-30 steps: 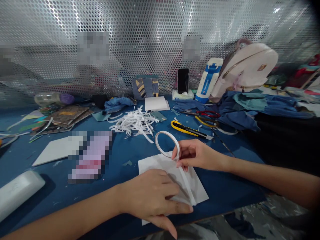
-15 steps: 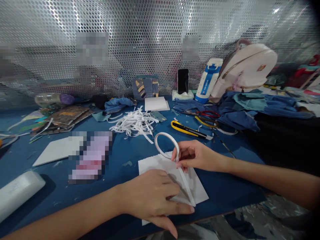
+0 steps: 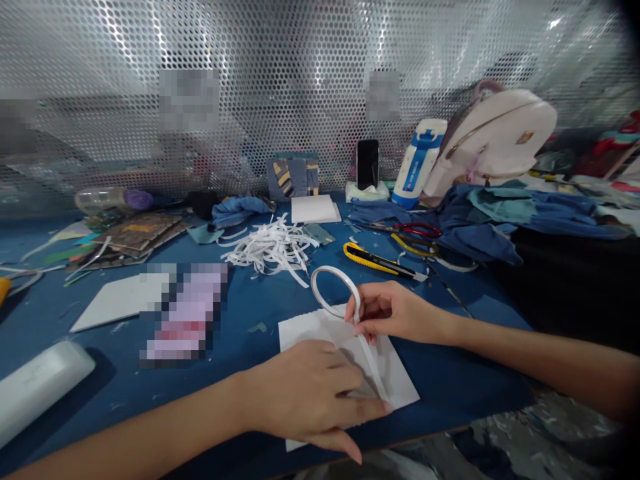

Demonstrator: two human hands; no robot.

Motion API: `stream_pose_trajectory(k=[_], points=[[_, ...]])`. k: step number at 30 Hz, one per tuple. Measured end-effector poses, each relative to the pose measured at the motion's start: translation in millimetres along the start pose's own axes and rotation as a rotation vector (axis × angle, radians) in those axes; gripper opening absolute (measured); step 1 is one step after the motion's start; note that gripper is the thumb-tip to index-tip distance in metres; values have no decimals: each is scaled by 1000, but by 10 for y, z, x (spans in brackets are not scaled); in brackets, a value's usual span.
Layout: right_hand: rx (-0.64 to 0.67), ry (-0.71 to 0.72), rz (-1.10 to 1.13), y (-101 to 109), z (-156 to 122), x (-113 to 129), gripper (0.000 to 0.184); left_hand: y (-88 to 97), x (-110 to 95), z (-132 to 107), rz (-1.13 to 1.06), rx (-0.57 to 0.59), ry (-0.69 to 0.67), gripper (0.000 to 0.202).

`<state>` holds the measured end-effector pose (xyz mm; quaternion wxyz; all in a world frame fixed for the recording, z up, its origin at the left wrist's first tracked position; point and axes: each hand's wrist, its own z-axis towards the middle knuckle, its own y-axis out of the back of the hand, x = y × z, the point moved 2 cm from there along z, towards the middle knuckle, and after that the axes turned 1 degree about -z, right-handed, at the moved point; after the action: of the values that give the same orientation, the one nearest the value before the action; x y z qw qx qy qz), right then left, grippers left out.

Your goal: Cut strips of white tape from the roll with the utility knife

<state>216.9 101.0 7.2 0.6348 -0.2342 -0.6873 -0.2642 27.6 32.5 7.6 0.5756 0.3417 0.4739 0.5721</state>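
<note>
A sheet of white paper [image 3: 300, 327] lies near the table's front edge. My left hand [image 3: 310, 393] rests over it with fingers stretched out, its index fingertip pressing the near end of a white tape strip [image 3: 371, 365]. The strip runs up across the paper to a thin roll of double-sided tape [image 3: 315, 291]. My right hand [image 3: 383, 310] pinches this roll at its right side, holding it tilted up above the paper's far edge. The paper under my left palm is hidden.
Beyond the roll lie a yellow box cutter [image 3: 377, 259] and a heap of white paper strips [image 3: 273, 247]. Scissors [image 3: 420, 230], blue cloth [image 3: 470, 213], a bottle [image 3: 419, 163] and a backpack [image 3: 500, 133] are at the back right. A white case [image 3: 45, 387] sits at left.
The view has shifted slightly. My left index fingertip now lies over the strip's near end, where before it was just below it. My right hand keeps its hold on the roll.
</note>
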Motion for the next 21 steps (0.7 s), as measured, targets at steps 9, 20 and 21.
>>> stream_pose_trajectory(k=[9, 20, 21], points=[[-19, 29, -166, 46, -4, 27, 19, -20, -5, -26, 21, 14, 10, 60], [-10, 43, -245, 83, 6, 61, 19, 8, -6, -11, 27, 31, 23, 55], [4, 18, -170, 76, 5, 70, 20, 11, -5, -10, 19, 17, 20, 54]])
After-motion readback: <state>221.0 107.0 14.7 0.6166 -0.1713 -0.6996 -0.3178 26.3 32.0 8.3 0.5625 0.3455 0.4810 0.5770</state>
